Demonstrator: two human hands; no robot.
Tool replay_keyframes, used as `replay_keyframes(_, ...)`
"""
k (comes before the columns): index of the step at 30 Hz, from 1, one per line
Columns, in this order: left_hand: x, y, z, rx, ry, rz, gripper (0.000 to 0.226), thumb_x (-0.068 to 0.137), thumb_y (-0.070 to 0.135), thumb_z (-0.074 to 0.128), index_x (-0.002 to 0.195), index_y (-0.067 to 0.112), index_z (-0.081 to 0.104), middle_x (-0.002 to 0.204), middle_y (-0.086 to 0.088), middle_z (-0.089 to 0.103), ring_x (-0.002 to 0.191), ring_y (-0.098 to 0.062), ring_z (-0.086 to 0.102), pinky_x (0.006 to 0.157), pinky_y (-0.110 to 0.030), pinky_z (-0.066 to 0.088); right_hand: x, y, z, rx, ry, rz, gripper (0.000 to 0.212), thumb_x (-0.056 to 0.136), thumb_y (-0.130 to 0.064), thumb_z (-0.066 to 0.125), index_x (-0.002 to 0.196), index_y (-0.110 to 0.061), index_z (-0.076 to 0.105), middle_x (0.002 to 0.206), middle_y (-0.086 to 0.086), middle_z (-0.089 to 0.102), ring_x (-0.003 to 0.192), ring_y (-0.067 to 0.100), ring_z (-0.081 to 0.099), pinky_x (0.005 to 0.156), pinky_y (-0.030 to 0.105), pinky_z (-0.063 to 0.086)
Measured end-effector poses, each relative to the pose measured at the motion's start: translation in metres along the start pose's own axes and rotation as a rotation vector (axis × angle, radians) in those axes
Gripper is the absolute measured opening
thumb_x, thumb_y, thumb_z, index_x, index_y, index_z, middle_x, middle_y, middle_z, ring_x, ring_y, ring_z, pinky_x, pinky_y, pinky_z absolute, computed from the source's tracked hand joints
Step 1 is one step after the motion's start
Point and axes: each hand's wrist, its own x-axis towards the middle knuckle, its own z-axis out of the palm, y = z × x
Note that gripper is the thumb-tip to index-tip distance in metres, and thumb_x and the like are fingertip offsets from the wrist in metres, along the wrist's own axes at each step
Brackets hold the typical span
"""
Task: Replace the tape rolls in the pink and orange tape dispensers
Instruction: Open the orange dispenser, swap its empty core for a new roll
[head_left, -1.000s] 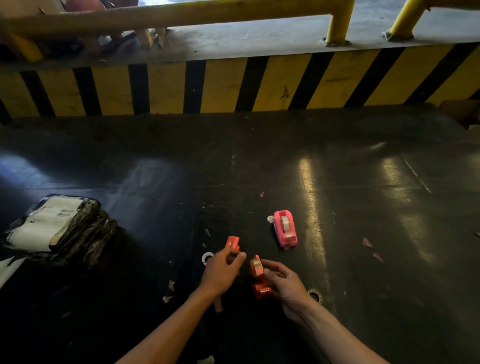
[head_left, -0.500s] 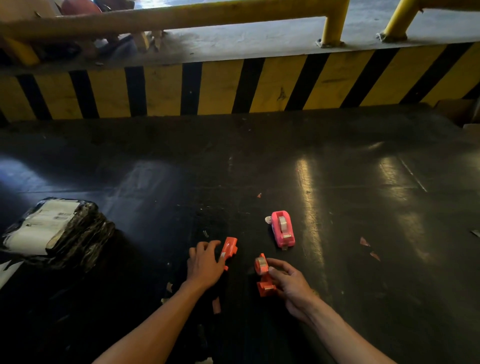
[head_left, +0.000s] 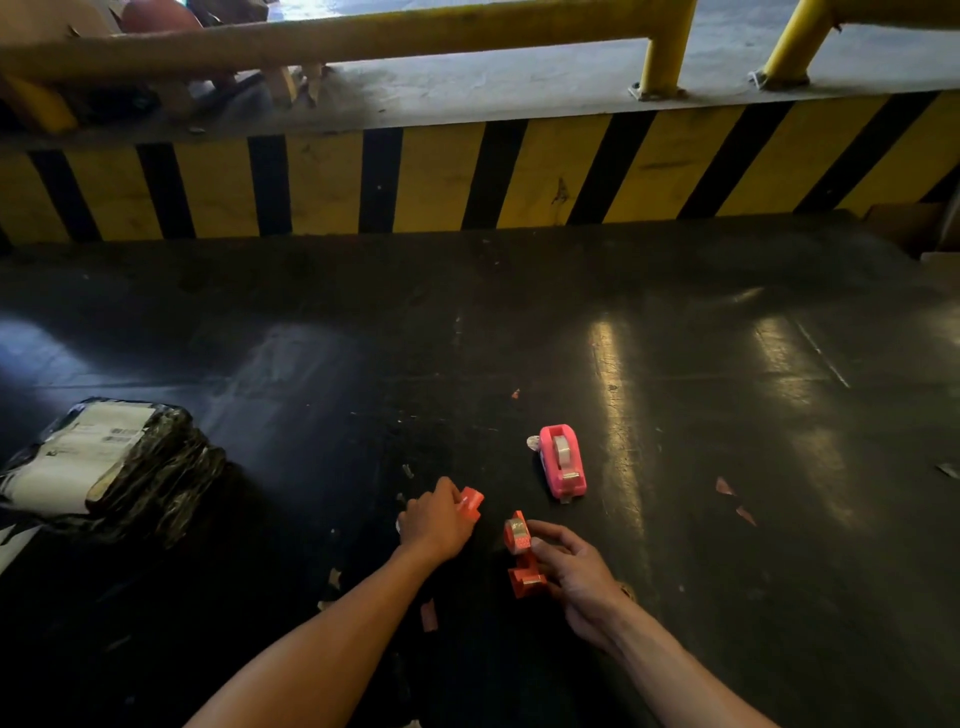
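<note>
Left hand (head_left: 434, 525) nearer, orange piece (head_left: 470, 503) gripped.

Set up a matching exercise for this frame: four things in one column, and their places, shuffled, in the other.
Things:
1. pink tape dispenser
2. orange dispenser body
3. orange dispenser piece
4. black wrapped parcel

Places:
A. in the left hand
B. far left on the dark surface
C. standing alone beyond both hands
D. in the right hand

Pairs: 1-C, 2-D, 3-A, 4-B
</note>
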Motion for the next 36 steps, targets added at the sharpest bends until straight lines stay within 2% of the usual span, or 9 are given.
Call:
replay_keyframes(2, -0.005, 0.008, -0.001, -0.337, -0.084, -0.067, 0.046, 0.090, 0.034, 0.069, 0.128, 0.023, 0.047, 0.119, -0.003, 0.060, 0.097, -0.017, 0.064, 0.080, -0.036, 0.058, 0.000, 0.001, -0.001, 0.020, 0.005, -0.029, 0.028, 0.097, -0.007, 0.057, 0.122, -0.019, 0.065, 0.118, 0.012, 0.067, 0.101, 0.026, 0.069, 0.066, 0.034, 0.057)
replay_keyframes(4, -0.015, 0.017, -0.004, -0.676, -0.204, -0.139, 0.057, 0.090, 0.023, 0.071, 0.139, 0.026, 0.042, 0.128, -0.009, 0.057, 0.101, -0.023, 0.066, 0.072, -0.035, 0.060, 0.001, 0.002, -0.001, 0.066, 0.013, -0.059, 0.030, 0.097, -0.006, 0.057, 0.123, -0.021, 0.064, 0.118, 0.014, 0.069, 0.097, 0.027, 0.072, 0.065, 0.035, 0.059)
replay_keyframes(6, -0.027, 0.025, -0.007, -0.889, -0.339, -0.179, 0.059, 0.091, 0.014, 0.069, 0.140, 0.032, 0.042, 0.127, -0.013, 0.060, 0.101, -0.027, 0.069, 0.073, -0.035, 0.060, 0.002, 0.002, -0.002, 0.120, 0.002, -0.084, 0.032, 0.096, -0.005, 0.057, 0.123, -0.022, 0.063, 0.118, 0.017, 0.070, 0.092, 0.029, 0.076, 0.064, 0.036, 0.061)
replay_keyframes(8, -0.035, 0.028, -0.008, -0.988, -0.430, -0.179, 0.056, 0.092, 0.010, 0.066, 0.137, 0.036, 0.045, 0.124, -0.015, 0.063, 0.103, -0.028, 0.070, 0.076, -0.038, 0.060, 0.004, 0.002, -0.002, 0.161, -0.012, -0.094, 0.034, 0.097, -0.004, 0.056, 0.124, -0.022, 0.064, 0.118, 0.018, 0.071, 0.093, 0.030, 0.076, 0.068, 0.040, 0.062)
replay_keyframes(11, -0.040, 0.025, -0.008, -1.016, -0.477, -0.183, 0.056, 0.092, 0.011, 0.067, 0.138, 0.035, 0.046, 0.126, -0.016, 0.063, 0.107, -0.029, 0.069, 0.080, -0.040, 0.059, 0.004, 0.002, -0.002, 0.184, -0.024, -0.101, 0.034, 0.097, -0.004, 0.055, 0.124, -0.021, 0.065, 0.116, 0.017, 0.073, 0.096, 0.031, 0.075, 0.071, 0.044, 0.061)
replay_keyframes(18, -0.040, 0.017, -0.009, -1.020, -0.520, -0.227, 0.058, 0.087, 0.017, 0.071, 0.139, 0.032, 0.049, 0.130, -0.016, 0.059, 0.115, -0.034, 0.063, 0.099, -0.052, 0.053, 0.001, 0.002, 0.001, 0.145, -0.027, -0.115, 0.032, 0.097, -0.005, 0.056, 0.123, -0.021, 0.066, 0.115, 0.014, 0.074, 0.096, 0.029, 0.075, 0.070, 0.042, 0.061)
replay_keyframes(25, -0.046, 0.019, -0.012, -1.052, -0.495, -0.248, 0.049, 0.090, 0.014, 0.069, 0.134, 0.030, 0.054, 0.123, -0.017, 0.064, 0.109, -0.033, 0.067, 0.087, -0.047, 0.058, 0.002, 0.004, 0.002, 0.132, -0.014, -0.133, 0.030, 0.094, -0.006, 0.062, 0.120, -0.020, 0.070, 0.119, 0.015, 0.072, 0.106, 0.032, 0.070, 0.078, 0.044, 0.060)
replay_keyframes(30, -0.047, 0.018, -0.012, -1.063, -0.482, -0.275, 0.041, 0.091, 0.010, 0.068, 0.127, 0.028, 0.059, 0.120, -0.016, 0.065, 0.107, -0.033, 0.066, 0.094, -0.051, 0.056, 0.001, 0.005, 0.003, 0.117, -0.048, -0.132, 0.032, 0.094, -0.007, 0.062, 0.121, -0.020, 0.070, 0.120, 0.016, 0.071, 0.104, 0.031, 0.072, 0.074, 0.040, 0.061)
replay_keyframes(36, -0.049, 0.016, -0.011, -1.081, -0.467, -0.308, 0.034, 0.090, 0.011, 0.069, 0.119, 0.026, 0.062, 0.119, -0.017, 0.066, 0.107, -0.035, 0.067, 0.092, -0.051, 0.057, 0.001, 0.007, 0.005, 0.094, -0.045, -0.131, 0.032, 0.095, -0.008, 0.061, 0.123, -0.020, 0.069, 0.120, 0.013, 0.071, 0.105, 0.028, 0.071, 0.073, 0.037, 0.061)
